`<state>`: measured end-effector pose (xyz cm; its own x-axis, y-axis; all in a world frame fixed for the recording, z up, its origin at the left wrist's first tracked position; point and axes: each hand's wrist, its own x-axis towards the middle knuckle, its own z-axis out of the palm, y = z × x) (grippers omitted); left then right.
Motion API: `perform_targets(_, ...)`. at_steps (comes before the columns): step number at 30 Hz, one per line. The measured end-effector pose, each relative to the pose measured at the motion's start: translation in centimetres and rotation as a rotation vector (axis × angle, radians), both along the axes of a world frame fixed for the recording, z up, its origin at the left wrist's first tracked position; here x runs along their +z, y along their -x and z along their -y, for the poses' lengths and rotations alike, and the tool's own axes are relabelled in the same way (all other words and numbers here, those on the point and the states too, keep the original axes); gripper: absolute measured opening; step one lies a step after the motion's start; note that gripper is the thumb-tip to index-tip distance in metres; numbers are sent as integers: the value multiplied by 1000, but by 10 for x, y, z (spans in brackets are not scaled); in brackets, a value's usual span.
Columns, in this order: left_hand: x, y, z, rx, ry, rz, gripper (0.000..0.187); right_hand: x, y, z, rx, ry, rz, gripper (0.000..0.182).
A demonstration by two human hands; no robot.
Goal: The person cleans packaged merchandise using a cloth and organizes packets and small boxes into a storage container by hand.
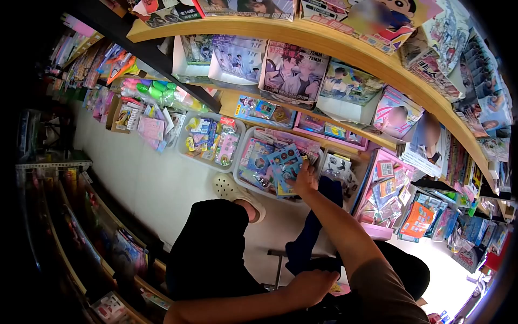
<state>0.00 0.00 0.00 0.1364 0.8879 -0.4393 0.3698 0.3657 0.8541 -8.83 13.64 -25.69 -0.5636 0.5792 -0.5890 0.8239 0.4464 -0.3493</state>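
My right hand (305, 180) reaches into a clear plastic bin (241, 181) and grips the edge of a light-blue sheet of round designs (286, 162). Other packaged items lie under and around the sheet in that bin. Low in the view, near my lap, my left hand (314, 287) is closed with its fingers curled; what it holds, if anything, is hidden. Between the two hands hangs a dark blue cloth-like thing (302, 251).
Left of the bin stands another clear bin (186, 154) of small packets. A pink box (376, 232) of packets is at right. Above runs a curved wooden shelf (259, 27) with boxes. A cream clog (226, 186) stands on the floor, and racks line the left.
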Motion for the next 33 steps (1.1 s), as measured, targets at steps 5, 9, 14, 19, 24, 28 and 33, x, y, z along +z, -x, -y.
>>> perform_targets(5,-15,17,-7,57,-100,-145,21,-12,29,-17,-70,81,-55,83)
perform_targets(9,-6,14,-14,285,-318,-203,15,15,6,-33,82,99,-76,62)
perform_targets(14,4,18,-28,429,-354,-248,11,68,-48,-70,-275,545,-315,33)
perform_targets(19,-6,27,-40,680,-75,352,11,156,-125,-96,-583,760,-516,26)
perform_targets(24,-17,62,-54,1121,25,1315,31,218,-195,-112,-713,739,-786,30)
perform_targets(28,14,69,-63,1037,-165,1542,29,258,-222,-96,-645,718,-927,40)
perform_targets(33,28,52,-74,765,-267,925,25,252,-195,-80,-570,969,-1029,43)
